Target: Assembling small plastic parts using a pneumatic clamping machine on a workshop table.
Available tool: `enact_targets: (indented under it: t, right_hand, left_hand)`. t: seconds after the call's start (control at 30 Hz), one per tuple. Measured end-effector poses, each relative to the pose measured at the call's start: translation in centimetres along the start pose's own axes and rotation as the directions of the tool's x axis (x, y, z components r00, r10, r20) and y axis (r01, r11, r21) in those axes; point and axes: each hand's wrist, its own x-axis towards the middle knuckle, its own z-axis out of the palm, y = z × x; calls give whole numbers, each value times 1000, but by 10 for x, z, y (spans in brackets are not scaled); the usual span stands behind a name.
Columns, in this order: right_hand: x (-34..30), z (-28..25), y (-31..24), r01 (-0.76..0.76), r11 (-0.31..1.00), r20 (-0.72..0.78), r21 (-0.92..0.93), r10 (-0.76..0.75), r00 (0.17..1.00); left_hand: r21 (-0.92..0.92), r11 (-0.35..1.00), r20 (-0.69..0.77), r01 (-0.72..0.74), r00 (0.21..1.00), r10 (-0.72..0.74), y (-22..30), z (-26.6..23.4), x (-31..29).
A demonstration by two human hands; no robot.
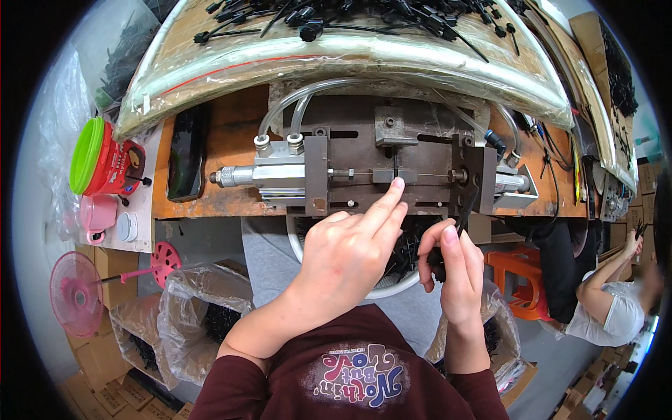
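My left hand [350, 245] reaches over the bench fixture with its index and middle fingers stretched out. Its index fingertip touches the small grey block [385, 176] at the middle of the fixture, where a thin black stem [396, 159] stands in line with the finger. The thumb is hidden. To the right, my right hand [458, 269] is closed around a bunch of thin black plastic parts [437, 264], and some stick up past the fingertips. The dark metal fixture [343, 119] has a silver air cylinder [280, 175] on the left and another cylinder [511, 183] on the right.
A plastic-wrapped tray [350, 52] of black knobbed stems overhangs the back. Under my hands sits a white basin [383, 290] of black parts. A red bucket [115, 164], pink cup [96, 213] and fan [77, 292] stand left. An orange stool [516, 273] and another person [609, 308] are right.
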Motion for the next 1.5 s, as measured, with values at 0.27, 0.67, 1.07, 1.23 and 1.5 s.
enact_targets:
  t: [0.27,0.67,1.07,1.23,1.5]
  right_hand:
    - [3,7,2,78,983,58,-165,-69,996]
    - [3,0,9,58,988,-110,141,-43,993]
    - [-5,-7,-12,286,932,-160,-221,-324,932]
    - [1,-4,-22,99,981,-162,165,-72,984]
    - [46,0,-47,12,962,141,273,-53,989]
  left_hand:
    - [-182,961,-81,-208,977,196,14,-8,-6]
    - [10,998,-123,-66,990,67,-4,4,-9]
    - [179,981,11,-74,997,74,-2,6,-1]
    - [-24,998,-14,-52,999,51,-1,-3,3]
    - [-242,954,-278,-176,955,106,4,-24,2]
